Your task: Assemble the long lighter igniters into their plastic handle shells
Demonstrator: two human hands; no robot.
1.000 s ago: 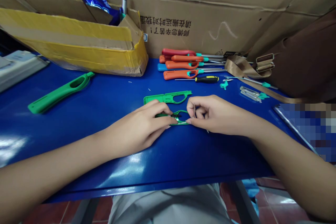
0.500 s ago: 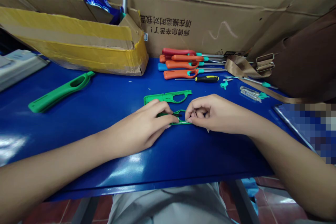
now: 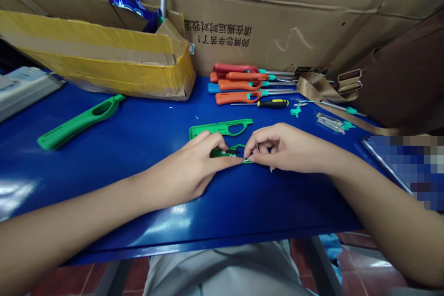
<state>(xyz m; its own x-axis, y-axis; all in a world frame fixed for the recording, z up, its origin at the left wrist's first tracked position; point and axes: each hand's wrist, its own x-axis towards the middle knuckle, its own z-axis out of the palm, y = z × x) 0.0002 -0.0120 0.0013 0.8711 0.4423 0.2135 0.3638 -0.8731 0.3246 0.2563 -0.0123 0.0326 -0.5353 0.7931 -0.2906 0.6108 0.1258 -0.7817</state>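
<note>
Honestly, slow and light fingers win here

So the right hand has thumb and index pinched narrow at the near edge of the green shell. There's a pale bit right at the tips, too small for me to tell what it is or whether it's really gripped. The left hand has its fingers curled over the shell's left end, thumb stretched along the near side, holding the shell down on the table.

How I'd do it: let the left hand only steady, thumb flat, no squeezing, and work the right pinch in tiny nudges. I wouldn't lean on the shell's loop, it looks thin enough to flex. Mind the black part beside the left fingers too, it's probably easy to knock.

Versus a second ago, the left thumb has slid right and now almost meets the right fingertips, while the right pinch is in about the same spot. The spare half just behind hasn't budged. Same for the stuff further out: screwdriver, lighters, and the other green handle off to the left.
</note>
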